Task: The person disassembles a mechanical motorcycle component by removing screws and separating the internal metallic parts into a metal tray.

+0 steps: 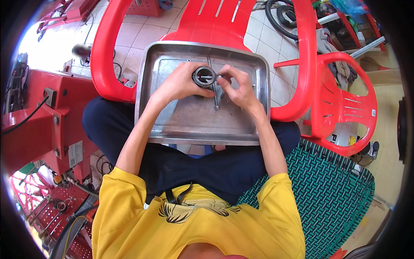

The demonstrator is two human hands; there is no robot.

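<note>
My left hand [184, 81] is wrapped round a dark, hollow, round metal part [204, 86], its open end facing up. Inside the opening a short metal pin or shaft shows. At the part's right side, the thumb and fingers of my right hand [240, 88] are pinched together on something small, mostly hidden by the fingertips. Both hands are above a shallow rectangular metal tray [189, 125] across my lap. A long thin metal rod [216, 102] lies in the tray, passing behind the round part.
A red plastic chair [211, 26] stands right behind the tray, its arms flanking it. Another red chair [340, 105] is at the right, beside a green-and-black woven seat [323, 190]. Red machinery [47, 112] stands close on my left. A black hose [276, 21] lies at the back right.
</note>
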